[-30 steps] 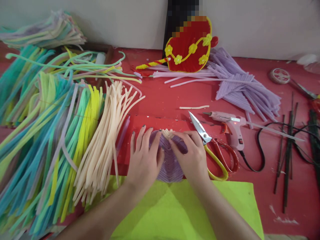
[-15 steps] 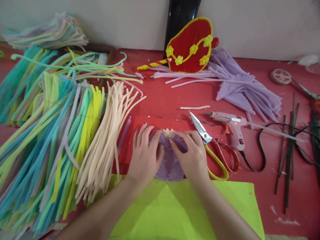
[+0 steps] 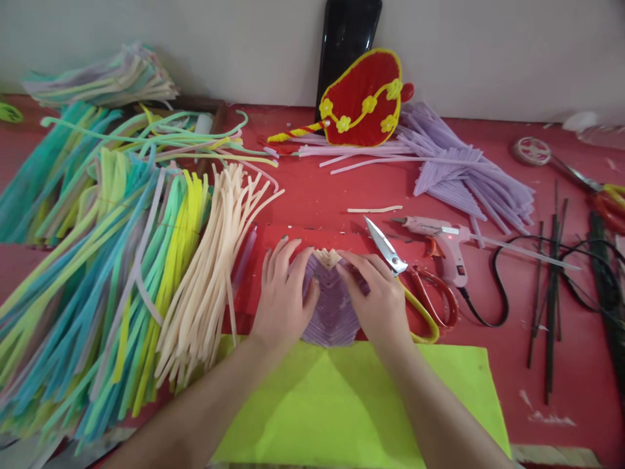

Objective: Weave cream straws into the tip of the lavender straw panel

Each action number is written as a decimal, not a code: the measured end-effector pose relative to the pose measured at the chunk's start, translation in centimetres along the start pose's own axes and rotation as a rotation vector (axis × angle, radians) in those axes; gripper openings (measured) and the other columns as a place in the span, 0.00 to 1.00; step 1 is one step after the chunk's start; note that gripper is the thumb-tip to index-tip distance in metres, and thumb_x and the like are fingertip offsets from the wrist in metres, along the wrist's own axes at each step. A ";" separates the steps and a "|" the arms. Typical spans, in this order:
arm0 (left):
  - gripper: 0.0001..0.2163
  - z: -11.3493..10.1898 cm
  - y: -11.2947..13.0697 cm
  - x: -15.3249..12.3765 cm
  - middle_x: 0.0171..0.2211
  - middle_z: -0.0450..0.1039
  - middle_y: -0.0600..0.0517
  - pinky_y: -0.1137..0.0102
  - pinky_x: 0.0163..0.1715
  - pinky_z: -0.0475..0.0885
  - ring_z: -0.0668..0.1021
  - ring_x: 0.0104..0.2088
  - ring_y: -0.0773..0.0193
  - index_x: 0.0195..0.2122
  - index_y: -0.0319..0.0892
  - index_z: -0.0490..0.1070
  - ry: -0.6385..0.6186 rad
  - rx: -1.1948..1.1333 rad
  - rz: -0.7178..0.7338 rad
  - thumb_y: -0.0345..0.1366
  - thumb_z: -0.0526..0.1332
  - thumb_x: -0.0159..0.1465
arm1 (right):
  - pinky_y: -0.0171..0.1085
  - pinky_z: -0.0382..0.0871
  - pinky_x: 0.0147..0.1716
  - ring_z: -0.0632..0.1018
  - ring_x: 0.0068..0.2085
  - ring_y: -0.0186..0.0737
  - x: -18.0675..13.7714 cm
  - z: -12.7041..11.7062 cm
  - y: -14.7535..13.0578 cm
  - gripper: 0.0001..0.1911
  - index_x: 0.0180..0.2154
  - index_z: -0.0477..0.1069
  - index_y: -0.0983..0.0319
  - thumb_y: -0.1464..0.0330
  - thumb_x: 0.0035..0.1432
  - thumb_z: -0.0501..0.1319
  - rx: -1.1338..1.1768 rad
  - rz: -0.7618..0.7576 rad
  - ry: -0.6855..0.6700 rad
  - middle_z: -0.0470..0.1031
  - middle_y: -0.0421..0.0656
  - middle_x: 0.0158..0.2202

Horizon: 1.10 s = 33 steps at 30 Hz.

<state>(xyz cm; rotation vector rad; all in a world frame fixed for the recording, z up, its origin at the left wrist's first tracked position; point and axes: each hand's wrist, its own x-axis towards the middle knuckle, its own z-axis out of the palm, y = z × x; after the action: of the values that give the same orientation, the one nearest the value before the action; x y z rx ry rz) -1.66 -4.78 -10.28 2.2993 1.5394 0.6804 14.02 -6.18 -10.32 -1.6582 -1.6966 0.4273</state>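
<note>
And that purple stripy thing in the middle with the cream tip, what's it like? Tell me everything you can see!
The purple chevron piece looks soft and fuzzy, made of strips set in nested V shapes pointing toward the near side. Its far tip is cream, with V rows too. The left grip and right grip flank it, fingers touching it and covering parts. Its near edge comes to the lime-green sheet. I can't tell whether it lies flat.

Craft workspace: glue gun (image 3: 450,241), scissors (image 3: 396,264), pipe cleaners (image 3: 208,267)
</note>
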 end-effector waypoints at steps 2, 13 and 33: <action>0.18 0.0 0.0 -0.1 0.56 0.60 0.39 0.48 0.60 0.57 0.59 0.62 0.48 0.55 0.39 0.60 -0.019 0.009 0.010 0.29 0.53 0.63 | 0.39 0.71 0.40 0.77 0.37 0.39 0.0 -0.4 -0.1 0.10 0.42 0.73 0.56 0.70 0.61 0.55 0.020 -0.008 0.021 0.75 0.42 0.36; 0.19 0.5 0.7 -0.5 0.61 0.58 0.42 0.46 0.61 0.51 0.57 0.63 0.48 0.57 0.43 0.62 -0.157 -0.051 0.195 0.33 0.55 0.63 | 0.43 0.69 0.40 0.73 0.36 0.42 0.6 -2.3 2.9 0.09 0.38 0.76 0.58 0.67 0.59 0.57 -0.157 0.018 0.228 0.74 0.43 0.33; 0.11 -0.8 -1.0 0.8 0.46 0.71 0.47 0.62 0.55 0.65 0.72 0.51 0.62 0.41 0.42 0.71 0.239 -0.566 -0.116 0.25 0.54 0.61 | 0.43 0.59 0.40 0.73 0.42 0.47 11.3 -0.3 0.5 0.14 0.36 0.74 0.67 0.78 0.58 0.50 -0.828 -0.178 -0.264 0.76 0.52 0.37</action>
<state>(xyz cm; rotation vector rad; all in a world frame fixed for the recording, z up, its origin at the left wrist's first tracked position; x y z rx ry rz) -2.64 -3.65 -9.87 1.7446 1.3335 1.2118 15.49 4.68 -7.53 -2.0342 -2.3974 -0.1970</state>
